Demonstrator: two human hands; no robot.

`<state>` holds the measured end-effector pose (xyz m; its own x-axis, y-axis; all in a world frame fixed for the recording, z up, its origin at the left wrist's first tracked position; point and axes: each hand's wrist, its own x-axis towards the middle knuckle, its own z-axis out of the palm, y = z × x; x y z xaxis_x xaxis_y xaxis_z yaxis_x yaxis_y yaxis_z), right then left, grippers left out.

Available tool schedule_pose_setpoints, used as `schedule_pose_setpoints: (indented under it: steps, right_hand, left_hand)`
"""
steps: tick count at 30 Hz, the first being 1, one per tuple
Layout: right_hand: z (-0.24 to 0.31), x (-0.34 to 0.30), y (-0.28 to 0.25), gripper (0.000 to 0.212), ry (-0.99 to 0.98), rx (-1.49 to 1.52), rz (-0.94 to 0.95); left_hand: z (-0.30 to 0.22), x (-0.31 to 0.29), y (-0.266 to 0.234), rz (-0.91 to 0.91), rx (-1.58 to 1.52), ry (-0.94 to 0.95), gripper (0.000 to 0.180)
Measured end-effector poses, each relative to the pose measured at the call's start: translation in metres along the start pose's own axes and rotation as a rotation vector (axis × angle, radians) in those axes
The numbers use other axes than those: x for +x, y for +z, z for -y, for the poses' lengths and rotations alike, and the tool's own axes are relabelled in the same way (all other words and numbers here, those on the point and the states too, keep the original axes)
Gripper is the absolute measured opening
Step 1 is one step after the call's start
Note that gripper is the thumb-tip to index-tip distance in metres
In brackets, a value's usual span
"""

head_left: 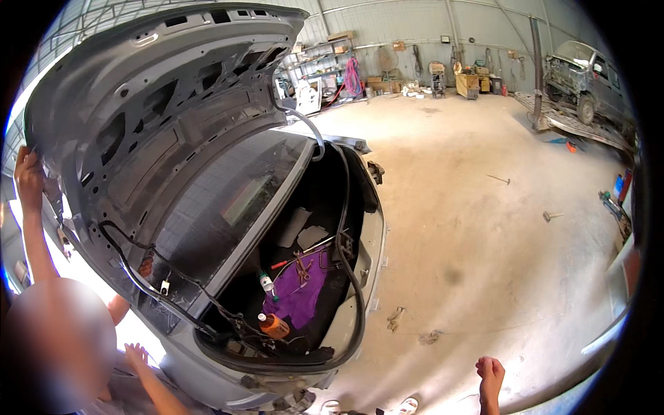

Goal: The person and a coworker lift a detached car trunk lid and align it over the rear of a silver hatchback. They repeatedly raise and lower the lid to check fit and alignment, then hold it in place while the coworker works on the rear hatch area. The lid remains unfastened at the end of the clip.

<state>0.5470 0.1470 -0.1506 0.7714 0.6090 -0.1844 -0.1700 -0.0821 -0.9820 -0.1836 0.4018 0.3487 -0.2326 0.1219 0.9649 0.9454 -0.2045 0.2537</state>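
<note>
My left hand (136, 355) is raised at the lower left beside the car's rear corner, fingers apart and holding nothing. My right hand (490, 375) hangs over the floor at the lower right, its fingers curled in; nothing shows in it. Before me stands a grey car with its trunk lid (159, 90) raised. Inside the trunk lie a purple cloth (304, 294), metal hand tools (302, 268), an orange bottle (274, 325) and a small white-and-green bottle (266, 281). Loose black wiring (228, 317) runs along the trunk's left side. A co-worker's hand (28, 173) grips the lid's left edge.
The co-worker stands close at the left. A hammer (551, 216) and another long-handled tool (499, 179) lie on the floor at right. Farther off, a partly stripped vehicle (588, 76) rests on a platform. Shelves (318, 62) and a yellow cabinet (467, 84) line the back wall.
</note>
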Motion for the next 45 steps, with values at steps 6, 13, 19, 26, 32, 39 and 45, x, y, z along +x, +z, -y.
schedule_pose_setpoints:
  steps: [6,13,19,26,32,39,45]
  right_hand:
    - [0.063,0.162,0.065,0.029,0.003,-0.023,0.327]
    - [0.112,0.324,0.167,0.035,-0.133,-0.008,0.635]
    - [0.107,0.488,0.111,0.036,-0.045,-0.062,0.500]
    - [0.104,0.680,0.170,0.041,0.142,-0.082,0.545]
    - [0.173,0.765,0.376,0.039,0.096,-0.073,0.897]
    - [0.260,0.739,0.623,0.040,0.148,0.127,1.239]
    - [0.271,0.706,0.826,0.061,0.427,0.408,1.385]
  left_hand:
    - [-0.035,-0.403,-0.083,-0.158,-0.083,-0.991,0.032]
    - [-0.238,-0.379,0.078,-0.136,-0.026,-0.524,0.021]
    - [-0.361,-0.299,0.268,-0.049,-0.034,-0.086,0.008]
    - [-0.464,-0.152,0.414,-0.119,0.451,0.455,0.039]
    - [-0.484,-0.091,0.482,-0.095,0.851,0.526,0.059]
    - [-0.474,-0.032,0.523,-0.033,1.192,0.588,0.073]
    - [-0.449,0.011,0.565,-0.119,1.366,0.703,0.089]
